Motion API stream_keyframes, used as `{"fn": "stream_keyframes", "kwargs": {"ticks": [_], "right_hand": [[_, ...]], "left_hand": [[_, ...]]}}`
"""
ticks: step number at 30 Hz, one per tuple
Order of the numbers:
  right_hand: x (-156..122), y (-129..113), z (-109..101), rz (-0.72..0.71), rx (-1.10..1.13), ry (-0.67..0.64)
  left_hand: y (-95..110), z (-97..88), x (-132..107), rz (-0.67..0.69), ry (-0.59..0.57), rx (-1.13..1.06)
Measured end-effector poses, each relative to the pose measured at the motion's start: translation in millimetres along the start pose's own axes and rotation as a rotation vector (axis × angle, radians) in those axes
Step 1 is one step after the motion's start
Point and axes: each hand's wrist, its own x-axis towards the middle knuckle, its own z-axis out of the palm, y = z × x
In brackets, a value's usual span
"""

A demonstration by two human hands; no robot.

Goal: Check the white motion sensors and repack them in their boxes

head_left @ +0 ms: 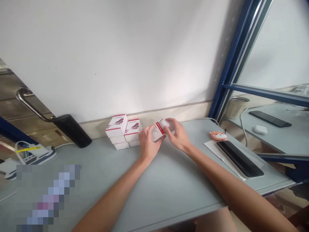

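Between my two hands is a small white carton (157,131) with a red band and dark printing, held tilted just above the table. My left hand (147,141) grips its left side, fingers wrapped round it. At its upper right end, my right hand (179,133) is closed with thumb and fingers about a white part, perhaps a flap; the fingers hide the detail. Just left of my left hand, several similar white cartons (117,126) with red edges are stacked against the wall.
A black cylinder (72,130) stands tilted at the left on the grey table (108,183), near a white power strip (31,158). To the right lie a phone (238,158) on paper and an orange animal-shaped item (218,136). A blue-framed glass panel (263,90) borders the right side.
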Motion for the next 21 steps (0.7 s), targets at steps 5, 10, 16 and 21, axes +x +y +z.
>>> {"fn": "stream_keyframes", "kwargs": {"ticks": [5,10,16,21], "right_hand": [[-3.7,-14.9,-1.5,-0.207,-0.089,-0.056],[-10.1,-29.0,4.5,-0.123,0.055,0.140],[-17.7,-27.1,17.1,0.303,0.606,-0.093],[-17.8,-33.6,10.7,0.152,0.502,0.034]], "left_hand": [[20.3,-7.8,2.3,-0.214,0.003,-0.130],[34.8,-17.6,-3.9,-0.374,-0.048,-0.318],[20.1,-18.5,-13.4,-0.175,-0.053,-0.255],[16.0,-10.1,-16.7,-0.043,0.021,-0.258]]}}
